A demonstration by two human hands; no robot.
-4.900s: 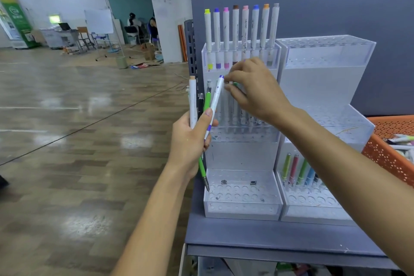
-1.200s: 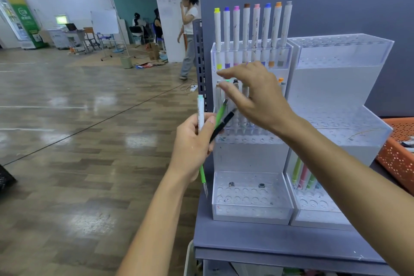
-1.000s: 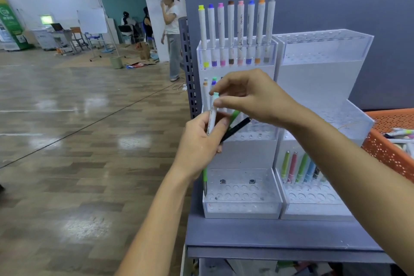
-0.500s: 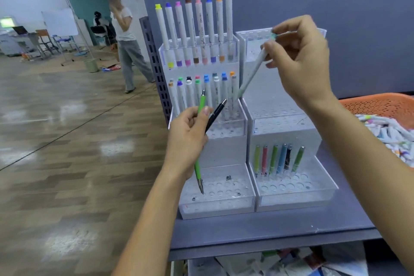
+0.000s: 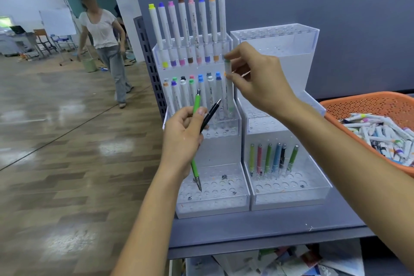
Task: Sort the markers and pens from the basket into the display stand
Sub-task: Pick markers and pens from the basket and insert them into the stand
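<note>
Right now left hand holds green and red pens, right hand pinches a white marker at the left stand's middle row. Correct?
No. Head view: the left hand holds a green pen and a black pen, not red. The right hand does pinch a white marker at the left stand, middle row.

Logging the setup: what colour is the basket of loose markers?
The basket is orange, clearest in the head view.

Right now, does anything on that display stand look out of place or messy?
Only slightly: small dark bits lie loose on the holed floor of the left stand's bottom tier. Nothing else stands out.
</note>
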